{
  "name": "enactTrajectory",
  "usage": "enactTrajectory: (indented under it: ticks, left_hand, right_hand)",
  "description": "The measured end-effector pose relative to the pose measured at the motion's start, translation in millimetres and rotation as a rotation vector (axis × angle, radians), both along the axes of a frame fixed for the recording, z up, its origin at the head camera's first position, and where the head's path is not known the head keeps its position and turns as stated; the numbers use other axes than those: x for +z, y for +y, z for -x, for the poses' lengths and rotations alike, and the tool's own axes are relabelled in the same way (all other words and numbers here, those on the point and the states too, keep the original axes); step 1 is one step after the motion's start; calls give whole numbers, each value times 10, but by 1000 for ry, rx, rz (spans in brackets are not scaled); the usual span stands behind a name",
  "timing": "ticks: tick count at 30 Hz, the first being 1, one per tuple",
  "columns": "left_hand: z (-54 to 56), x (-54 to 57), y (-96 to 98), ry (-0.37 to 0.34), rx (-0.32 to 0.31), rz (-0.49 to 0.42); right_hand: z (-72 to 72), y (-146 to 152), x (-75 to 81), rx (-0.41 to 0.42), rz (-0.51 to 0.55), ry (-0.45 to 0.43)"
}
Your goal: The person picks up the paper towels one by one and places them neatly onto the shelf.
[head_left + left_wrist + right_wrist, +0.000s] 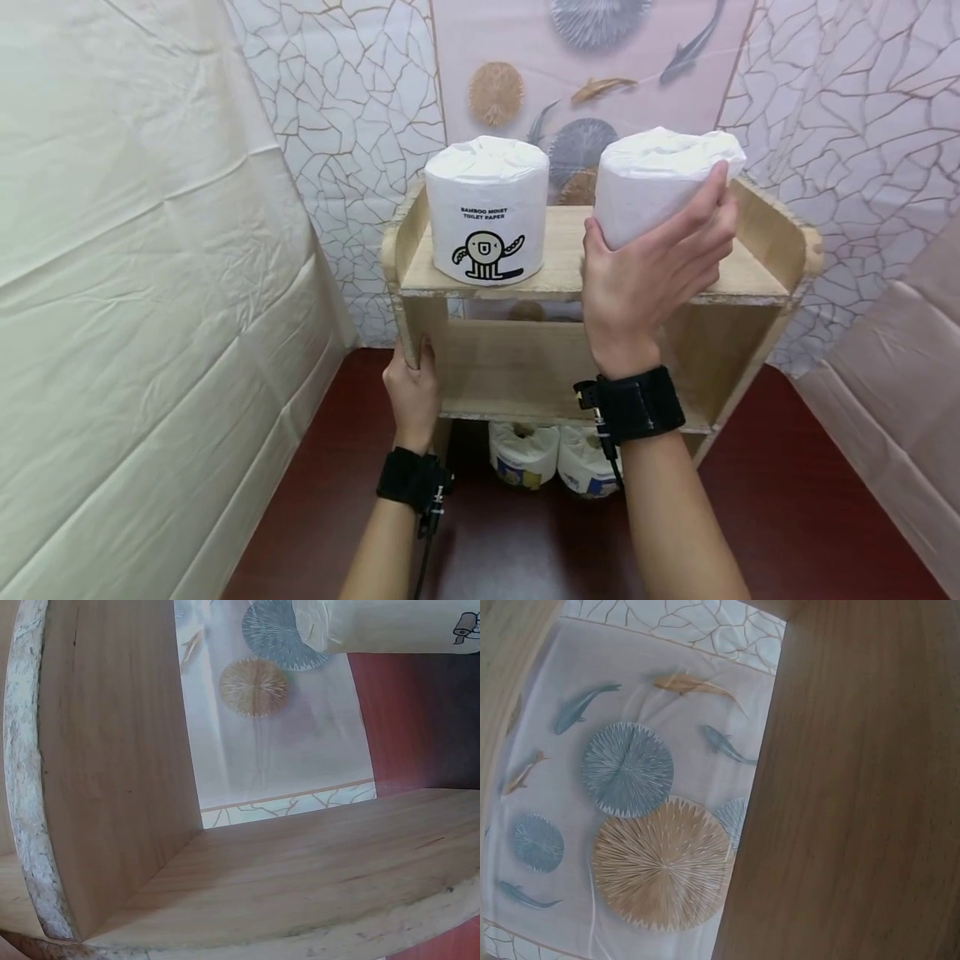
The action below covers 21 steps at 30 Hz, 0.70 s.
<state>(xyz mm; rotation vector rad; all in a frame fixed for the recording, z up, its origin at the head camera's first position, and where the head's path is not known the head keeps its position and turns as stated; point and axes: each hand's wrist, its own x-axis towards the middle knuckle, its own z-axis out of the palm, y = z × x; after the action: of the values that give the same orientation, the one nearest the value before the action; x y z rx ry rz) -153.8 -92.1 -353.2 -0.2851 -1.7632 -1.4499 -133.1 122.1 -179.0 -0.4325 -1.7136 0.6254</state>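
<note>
My right hand grips a white paper-wrapped toilet roll at the right of the wooden shelf unit's top board. The roll leans a little, and my hand hides its lower right part, so I cannot tell whether it touches the board. To its left, a second wrapped toilet roll stands upright on the board, its printed cartoon facing me. My left hand holds the front edge of the left side panel of the shelf unit, thumb on the inner side.
Two more wrapped rolls stand in the bottom compartment, a left one and a right one. Raised side pieces border the top board. The unit stands on a dark red table. Pale cloth hangs at the left, with patterned cloth behind.
</note>
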Motion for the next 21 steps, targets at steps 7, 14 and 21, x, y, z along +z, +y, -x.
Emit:
enactTrajectory:
  ticks: [7,14,21]
  left_hand:
    - [-6,13,19,2,3,16]
    - [92,-89,-8,20,16,11]
    - [177,-181,-71,6,8,22]
  right_hand:
    - [-14,43,15,30,-22,0]
    - [-26,95,21,115,-64,54]
    - [-53,173,27,264,-110,133]
